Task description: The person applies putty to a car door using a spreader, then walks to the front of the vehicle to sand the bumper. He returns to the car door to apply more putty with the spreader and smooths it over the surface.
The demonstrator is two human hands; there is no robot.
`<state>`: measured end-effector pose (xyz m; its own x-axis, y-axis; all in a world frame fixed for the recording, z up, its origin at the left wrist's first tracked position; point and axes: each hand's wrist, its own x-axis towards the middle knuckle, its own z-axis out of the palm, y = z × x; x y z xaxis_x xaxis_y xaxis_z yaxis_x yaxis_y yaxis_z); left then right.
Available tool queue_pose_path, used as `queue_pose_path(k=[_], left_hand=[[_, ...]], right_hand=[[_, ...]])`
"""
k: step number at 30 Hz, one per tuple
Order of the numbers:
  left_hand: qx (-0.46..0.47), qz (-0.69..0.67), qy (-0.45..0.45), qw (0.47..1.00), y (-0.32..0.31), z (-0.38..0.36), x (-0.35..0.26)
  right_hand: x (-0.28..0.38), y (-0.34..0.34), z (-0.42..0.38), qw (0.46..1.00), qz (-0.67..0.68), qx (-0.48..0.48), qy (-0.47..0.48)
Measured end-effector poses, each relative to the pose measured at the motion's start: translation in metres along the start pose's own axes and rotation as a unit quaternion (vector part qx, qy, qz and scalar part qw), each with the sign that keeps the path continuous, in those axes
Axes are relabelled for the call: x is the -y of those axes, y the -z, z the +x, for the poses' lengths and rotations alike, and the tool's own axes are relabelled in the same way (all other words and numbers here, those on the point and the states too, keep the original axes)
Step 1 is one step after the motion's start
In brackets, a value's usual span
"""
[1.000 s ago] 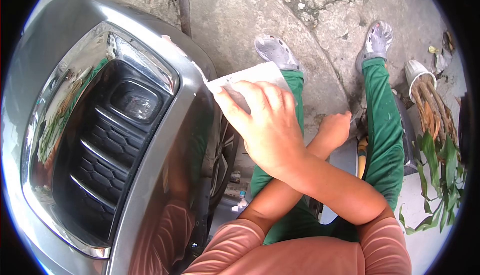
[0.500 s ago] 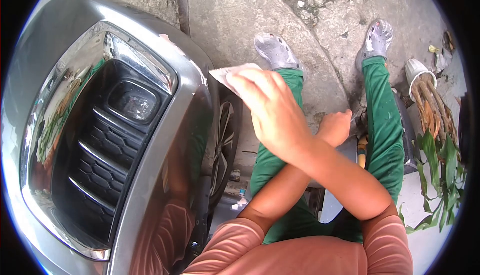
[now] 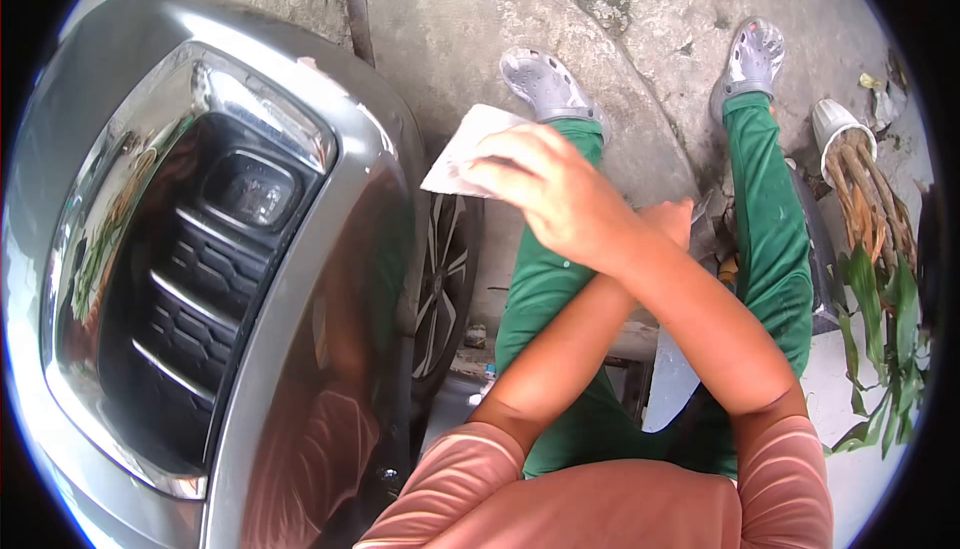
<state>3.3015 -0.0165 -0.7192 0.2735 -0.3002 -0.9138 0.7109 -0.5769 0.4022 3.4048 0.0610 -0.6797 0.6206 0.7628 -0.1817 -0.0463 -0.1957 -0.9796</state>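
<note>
My right hand (image 3: 560, 194) is shut on a pale sheet of paper (image 3: 462, 149), pinching its right edge. The sheet hangs in the air just right of the silver car bumper (image 3: 350, 249), clear of its surface. The bumper carries a chrome-framed black grille with a small lamp (image 3: 245, 189). My right forearm crosses over my left arm. My left hand (image 3: 668, 221) is curled near my right knee, mostly hidden behind the right forearm, so what it holds is unclear.
A car wheel (image 3: 445, 279) sits behind the bumper's edge. My legs in green trousers (image 3: 770, 229) and grey clogs (image 3: 540, 84) rest on cracked concrete. A white pot with dry stalks and green leaves (image 3: 850, 149) stands at the right. A yellow-handled item (image 3: 727, 269) lies between my legs.
My right hand has lifted the sheet off the bumper's edge and drawn it slightly right, tilting it. The left hand has shifted up a little.
</note>
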Motion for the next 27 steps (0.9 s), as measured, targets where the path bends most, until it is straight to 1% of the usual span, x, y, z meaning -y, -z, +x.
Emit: queue_pose_path(k=[2,3,4,5,7,8,9,10,11,12,13,14,15,17,19,20,23,24,27], left_hand=[[-0.039,-0.009,-0.006,0.999,0.0,-0.001,0.003],[-0.147,-0.116,-0.089,0.978,-0.006,-0.002,0.007],[-0.253,-0.217,-0.173,0.927,-0.012,-0.004,0.011],[-0.192,-0.208,-0.116,0.952,0.004,-0.014,0.001],[-0.059,-0.161,-0.003,0.985,0.038,-0.032,-0.019],[-0.104,-0.238,0.003,0.966,0.045,-0.045,-0.028],[-0.144,-0.315,0.009,0.938,0.05,-0.059,-0.038],[-0.156,-0.45,-0.014,0.879,0.063,-0.078,-0.056],[-0.197,-0.498,-0.085,0.84,0.06,-0.082,-0.057],[-0.199,-0.614,-0.087,0.759,0.066,-0.099,-0.079],[-0.197,-0.717,-0.086,0.663,0.076,-0.12,-0.105],[-0.197,-0.728,-0.078,0.652,0.083,-0.134,-0.126],[-0.196,-0.739,-0.07,0.641,0.088,-0.147,-0.144],[-0.202,-0.756,-0.042,0.621,0.091,-0.164,-0.176],[-0.216,-0.768,-0.004,0.603,0.088,-0.176,-0.202],[-0.22,-0.767,0.013,0.603,0.086,-0.18,-0.211],[-0.252,-0.732,0.043,0.632,0.077,-0.187,-0.223],[-0.265,-0.735,0.05,0.622,0.074,-0.187,-0.226],[-0.26,-0.725,0.065,0.635,0.072,-0.197,-0.226]], right_hand=[[0.003,0.025,-0.013,1.0,0.006,-0.006,-0.024],[0.006,0.046,-0.019,0.999,0.009,-0.015,-0.038],[0.008,0.066,-0.029,0.997,0.019,-0.022,-0.067],[0.017,0.092,-0.036,0.99,0.071,-0.039,-0.112],[0.028,0.147,-0.054,0.971,0.102,-0.088,-0.199],[0.039,0.178,-0.064,0.961,0.076,-0.118,-0.24],[0.045,0.207,-0.075,0.953,0.059,-0.152,-0.255],[0.056,0.231,-0.086,0.929,0.074,-0.193,-0.306],[0.066,0.253,-0.103,0.923,0.05,-0.191,-0.332],[0.082,0.268,-0.114,0.94,-0.034,-0.143,-0.307],[0.099,0.281,-0.126,0.948,-0.117,-0.093,-0.28],[0.121,0.284,-0.133,0.955,-0.127,-0.061,-0.263],[0.139,0.286,-0.141,0.972,-0.102,-0.023,-0.21],[0.169,0.282,-0.153,0.984,-0.034,0.023,-0.174],[0.189,0.273,-0.158,0.992,-0.023,0.026,-0.123],[0.189,0.271,-0.164,0.993,-0.024,0.008,-0.115],[0.17,0.276,-0.182,0.99,-0.106,0.046,-0.085],[0.167,0.278,-0.185,0.988,-0.112,0.042,-0.098],[0.142,0.289,-0.201,0.981,-0.135,0.057,-0.124]])
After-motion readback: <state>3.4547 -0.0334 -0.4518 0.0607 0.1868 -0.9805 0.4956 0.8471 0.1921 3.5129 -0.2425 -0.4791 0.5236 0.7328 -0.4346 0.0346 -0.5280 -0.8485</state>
